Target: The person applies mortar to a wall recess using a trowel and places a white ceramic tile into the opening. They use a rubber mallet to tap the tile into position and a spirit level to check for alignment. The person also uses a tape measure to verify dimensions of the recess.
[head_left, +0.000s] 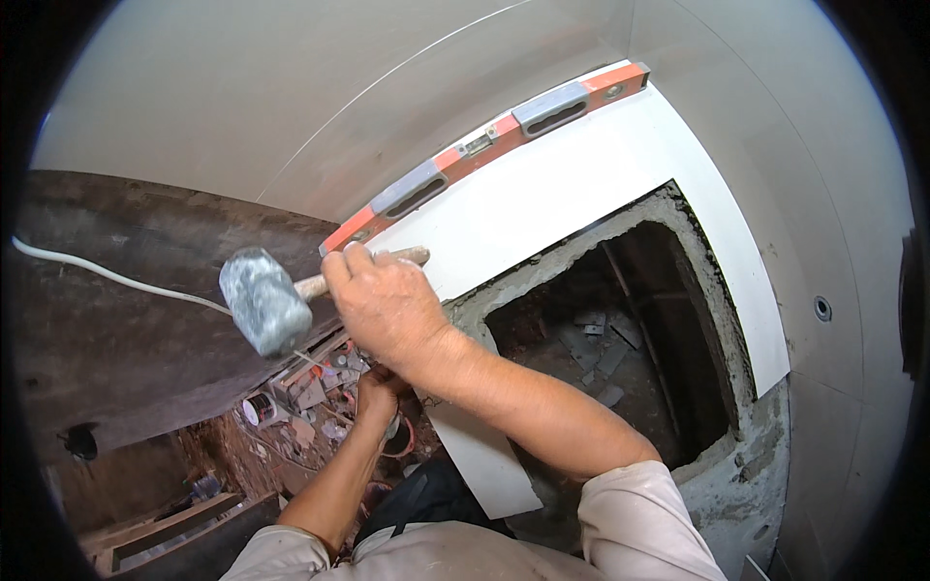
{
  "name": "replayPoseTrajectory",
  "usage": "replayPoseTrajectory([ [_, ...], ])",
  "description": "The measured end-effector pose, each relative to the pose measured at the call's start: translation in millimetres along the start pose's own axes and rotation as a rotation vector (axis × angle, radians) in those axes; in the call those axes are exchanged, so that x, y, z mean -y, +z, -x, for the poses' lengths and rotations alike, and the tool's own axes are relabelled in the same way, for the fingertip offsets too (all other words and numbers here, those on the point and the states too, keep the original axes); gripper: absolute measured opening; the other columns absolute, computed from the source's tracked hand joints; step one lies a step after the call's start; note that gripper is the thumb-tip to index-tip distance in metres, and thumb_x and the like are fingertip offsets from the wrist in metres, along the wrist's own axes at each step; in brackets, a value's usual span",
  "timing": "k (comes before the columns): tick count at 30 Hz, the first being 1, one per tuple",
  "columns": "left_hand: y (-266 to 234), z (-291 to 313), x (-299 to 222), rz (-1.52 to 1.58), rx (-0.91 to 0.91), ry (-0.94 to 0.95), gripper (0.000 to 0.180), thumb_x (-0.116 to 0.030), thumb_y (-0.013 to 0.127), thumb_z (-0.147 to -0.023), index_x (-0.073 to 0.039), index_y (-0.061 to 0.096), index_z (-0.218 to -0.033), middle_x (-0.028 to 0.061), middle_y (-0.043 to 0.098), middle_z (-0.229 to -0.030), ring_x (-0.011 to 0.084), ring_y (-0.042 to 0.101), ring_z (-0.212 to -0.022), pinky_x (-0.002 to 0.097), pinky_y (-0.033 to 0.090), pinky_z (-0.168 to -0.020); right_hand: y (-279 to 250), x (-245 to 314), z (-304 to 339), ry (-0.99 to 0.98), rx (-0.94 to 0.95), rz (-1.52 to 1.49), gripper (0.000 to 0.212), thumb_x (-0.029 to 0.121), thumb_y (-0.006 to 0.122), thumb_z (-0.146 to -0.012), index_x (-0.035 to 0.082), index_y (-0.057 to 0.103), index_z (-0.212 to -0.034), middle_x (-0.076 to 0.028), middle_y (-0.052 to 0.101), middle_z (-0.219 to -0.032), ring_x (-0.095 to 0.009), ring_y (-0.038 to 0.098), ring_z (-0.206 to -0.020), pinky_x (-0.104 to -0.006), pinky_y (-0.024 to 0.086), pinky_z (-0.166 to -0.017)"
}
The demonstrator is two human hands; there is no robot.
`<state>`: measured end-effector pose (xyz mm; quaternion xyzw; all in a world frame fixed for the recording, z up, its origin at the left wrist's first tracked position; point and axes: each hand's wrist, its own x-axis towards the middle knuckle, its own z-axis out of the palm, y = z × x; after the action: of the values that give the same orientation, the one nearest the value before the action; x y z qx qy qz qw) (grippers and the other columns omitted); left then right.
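Note:
My right hand (387, 300) is closed round the wooden handle of a rubber mallet (263, 302). The mallet's worn grey-white head points left, beside the corner of a white slab (562, 179). Below it my left hand (381, 389) is at the front edge of the counter, partly behind my right forearm, with its fingers hidden. Along the back of the white slab, against the wall, lies an orange spirit level (509, 133) with grey grips. The slab borders a rough rectangular opening (484, 320) in the concrete.
A narrower white strip (484, 460) lies on the near left side of the opening. Rubble fills the floor at lower left, with a white bucket (258, 409). A white cable (126, 279) crosses the dark wall. A round wall fitting (822, 309) is at right.

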<state>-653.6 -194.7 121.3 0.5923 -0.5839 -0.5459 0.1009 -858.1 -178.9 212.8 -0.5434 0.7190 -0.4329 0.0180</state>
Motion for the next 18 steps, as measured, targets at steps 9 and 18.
replayPoseTrajectory([
  [9, -13.8, -20.4, 37.8, 0.11, 0.117, -0.137, 0.02, -0.02, 0.075, -0.093, -0.005, 0.068, -0.082, 0.0007, 0.065, -0.076, 0.0125, 0.059, -0.069, 0.0308, 0.053, -0.062, -50.6, -26.1, 38.6, 0.219, -0.157, -0.184, 0.035, 0.016, 0.06, -0.099, -0.004, 0.056, -0.128, -0.025, 0.063, -0.097, -0.044, 0.065, -0.091, -0.05, 0.054, -0.078],
  [18, -11.2, -20.6, 35.6, -0.008, 0.112, -0.007, 0.024, -0.021, 0.079, -0.089, -0.003, 0.069, -0.076, 0.001, 0.065, -0.068, 0.0104, 0.052, -0.062, 0.0316, 0.044, -0.061, -15.5, -9.4, 115.7, 0.361, 0.079, -0.022, 0.042, 0.003, 0.056, -0.096, -0.004, 0.052, -0.138, -0.032, 0.064, -0.11, -0.05, 0.064, -0.099, -0.0532, 0.054, -0.085],
])
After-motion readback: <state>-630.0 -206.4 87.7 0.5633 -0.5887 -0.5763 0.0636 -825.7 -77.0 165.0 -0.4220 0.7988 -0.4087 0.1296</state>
